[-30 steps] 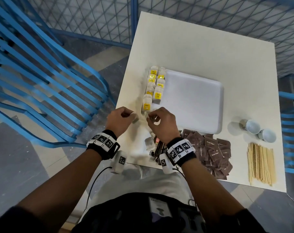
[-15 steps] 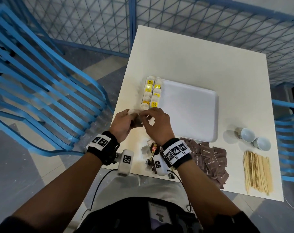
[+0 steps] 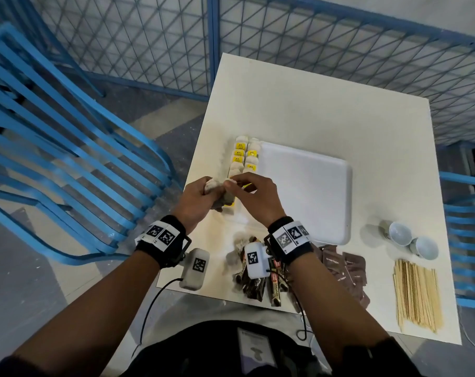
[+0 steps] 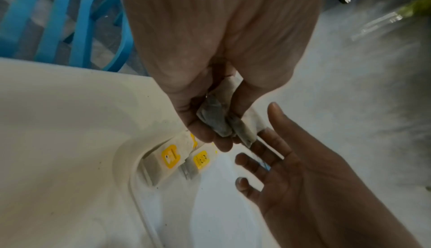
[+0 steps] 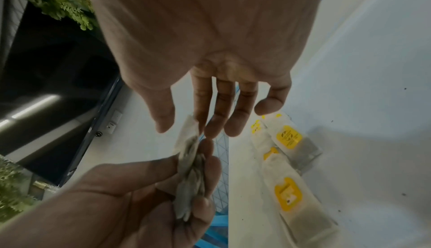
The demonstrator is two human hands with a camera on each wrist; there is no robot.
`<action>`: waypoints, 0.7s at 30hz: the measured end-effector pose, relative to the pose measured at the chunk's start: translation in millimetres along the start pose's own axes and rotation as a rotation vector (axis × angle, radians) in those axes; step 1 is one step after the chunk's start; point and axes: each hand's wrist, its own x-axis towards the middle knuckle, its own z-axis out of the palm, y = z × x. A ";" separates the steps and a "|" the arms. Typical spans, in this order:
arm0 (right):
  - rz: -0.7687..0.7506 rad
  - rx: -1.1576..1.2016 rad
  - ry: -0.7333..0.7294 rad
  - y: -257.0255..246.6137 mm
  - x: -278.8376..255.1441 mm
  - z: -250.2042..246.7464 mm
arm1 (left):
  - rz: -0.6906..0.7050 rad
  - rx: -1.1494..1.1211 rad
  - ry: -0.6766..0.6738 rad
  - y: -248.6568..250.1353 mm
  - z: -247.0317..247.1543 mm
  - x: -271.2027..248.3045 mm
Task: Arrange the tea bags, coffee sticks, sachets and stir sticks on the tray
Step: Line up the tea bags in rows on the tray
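At centre left of the head view, the left hand (image 3: 197,198) clutched a small bunch of tea bags (image 3: 222,195), as it had half a second before, though both hands had since edged up to the near left corner of the tray (image 3: 307,191). The right hand (image 3: 254,195), fingers loosely extended, pinched the top bag of that bunch. Two rows of bags (image 3: 244,156) lay along the tray's left edge; coffee sticks (image 3: 261,281), sachets (image 3: 347,270) and stir sticks (image 3: 417,293) stayed at lower right.
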 end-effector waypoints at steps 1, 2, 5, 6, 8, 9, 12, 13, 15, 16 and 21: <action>-0.027 0.003 0.004 0.6 2.1 0.0 | 0.007 0.018 -0.013 0.5 0.1 0.8; -0.046 0.007 0.009 0.9 4.7 -0.1 | 0.014 0.036 -0.024 1.6 0.5 1.7; -0.036 0.027 0.046 2.1 11.3 -1.2 | 0.005 0.083 -0.045 3.4 1.6 4.7; -0.029 0.032 0.061 2.2 12.6 -1.8 | -0.001 0.092 -0.049 3.3 1.9 6.3; -0.009 0.030 0.081 3.2 15.9 -2.7 | -0.016 0.105 -0.046 3.2 1.9 8.8; -0.004 0.022 0.086 3.8 17.0 -2.5 | -0.025 0.106 -0.044 3.6 1.8 9.3; 0.013 0.042 0.106 4.9 21.6 -1.8 | -0.033 0.099 -0.055 5.0 2.5 10.4; 0.017 0.059 0.116 5.1 22.9 -1.6 | -0.027 0.097 -0.061 5.1 2.9 10.5; 0.017 0.064 0.134 5.7 24.7 -1.7 | -0.025 0.089 -0.064 4.2 3.3 11.8; 0.019 0.055 0.132 5.7 24.9 -2.1 | -0.025 0.088 -0.059 3.7 3.2 12.6; 0.110 -0.025 -0.003 17.4 25.4 -2.3 | -0.023 0.124 -0.026 -0.4 0.2 17.7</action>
